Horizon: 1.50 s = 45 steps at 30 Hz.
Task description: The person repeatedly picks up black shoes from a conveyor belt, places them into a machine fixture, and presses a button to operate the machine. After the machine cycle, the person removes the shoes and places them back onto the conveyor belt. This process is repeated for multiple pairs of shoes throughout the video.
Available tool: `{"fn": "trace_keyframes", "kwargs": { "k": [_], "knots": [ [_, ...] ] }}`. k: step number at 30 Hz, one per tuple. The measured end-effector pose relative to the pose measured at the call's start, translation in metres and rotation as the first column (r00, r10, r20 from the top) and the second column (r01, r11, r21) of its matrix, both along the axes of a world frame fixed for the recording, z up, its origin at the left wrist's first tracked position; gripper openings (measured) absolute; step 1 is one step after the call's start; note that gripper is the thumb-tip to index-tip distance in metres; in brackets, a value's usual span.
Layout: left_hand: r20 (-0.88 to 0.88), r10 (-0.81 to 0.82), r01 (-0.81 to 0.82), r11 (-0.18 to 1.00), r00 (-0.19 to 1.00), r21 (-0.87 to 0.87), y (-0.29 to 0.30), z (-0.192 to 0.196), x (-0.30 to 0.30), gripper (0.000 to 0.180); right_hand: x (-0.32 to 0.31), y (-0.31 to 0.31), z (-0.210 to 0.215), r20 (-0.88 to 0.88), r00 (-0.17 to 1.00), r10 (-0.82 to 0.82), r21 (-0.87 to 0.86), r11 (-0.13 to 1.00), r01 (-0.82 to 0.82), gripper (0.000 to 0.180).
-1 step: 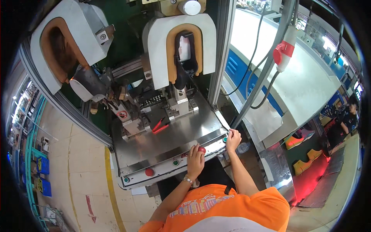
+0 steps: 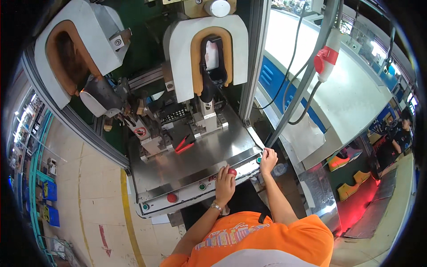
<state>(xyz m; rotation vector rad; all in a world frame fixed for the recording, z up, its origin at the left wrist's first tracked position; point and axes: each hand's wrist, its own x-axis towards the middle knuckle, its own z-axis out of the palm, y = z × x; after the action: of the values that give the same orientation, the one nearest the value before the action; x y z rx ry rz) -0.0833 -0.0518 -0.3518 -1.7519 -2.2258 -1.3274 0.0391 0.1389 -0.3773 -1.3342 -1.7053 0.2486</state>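
Note:
My left hand (image 2: 225, 186) lies on the front control panel (image 2: 187, 196) of a machine, its fingers stretched out beside a red push button (image 2: 232, 172). At the panel's right end rests my right hand (image 2: 268, 162), fingers loosely bent, next to a green button (image 2: 259, 160). Neither hand visibly holds a thing. Above the metal table, a black shoe upper (image 2: 216, 66) sits heel-end within a tan U-shaped pad (image 2: 196, 58) of the right white clamp head (image 2: 180, 58). Pliers with red handles (image 2: 183, 146) lie on the metal table (image 2: 164, 171).
A second white clamp head (image 2: 104, 49) with a tan pad stands at left, a rounded form (image 2: 100, 95) below it. A metal post (image 2: 307, 75) and white-topped blue cabinet (image 2: 351, 84) flank the right. Yellow shoes (image 2: 351, 187) sit beyond; a person (image 2: 402, 135) is farther off.

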Motion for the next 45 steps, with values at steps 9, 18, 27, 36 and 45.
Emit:
{"fn": "trace_keyframes", "kwargs": {
  "k": [9, 18, 27, 36, 45],
  "knots": [
    [0.014, -0.012, 0.012, 1.0, 1.0, -0.004, 0.0, -0.001, 0.0, 0.005, -0.001, -0.001, -0.001, -0.024, 1.0, -0.016, -0.032, 0.999, 0.016, 0.01],
    [0.007, -0.013, 0.013, 1.0, 1.0, 0.008, 0.0, 0.001, 0.001, 0.008, -0.001, -0.002, 0.002, -0.034, 0.999, -0.039, -0.016, 0.999, 0.038, 0.01],
    [-0.047, 0.001, -0.001, 1.0, 0.999, 0.0, 0.0, 0.002, 0.002, 0.009, -0.001, -0.004, 0.006, -0.043, 0.998, -0.036, -0.053, 0.998, 0.034, 0.01],
    [0.002, -0.016, 0.016, 1.0, 1.0, -0.012, 0.0, 0.002, 0.001, 0.008, 0.0, -0.002, 0.0, -0.045, 0.999, -0.024, -0.044, 0.999, 0.022, 0.01],
    [0.021, -0.006, 0.006, 1.0, 1.0, 0.016, -0.001, 0.001, 0.001, 0.01, 0.005, 0.005, -0.004, -0.376, 0.926, -0.044, -0.142, 0.99, -0.011, 0.014]
  ]
}}
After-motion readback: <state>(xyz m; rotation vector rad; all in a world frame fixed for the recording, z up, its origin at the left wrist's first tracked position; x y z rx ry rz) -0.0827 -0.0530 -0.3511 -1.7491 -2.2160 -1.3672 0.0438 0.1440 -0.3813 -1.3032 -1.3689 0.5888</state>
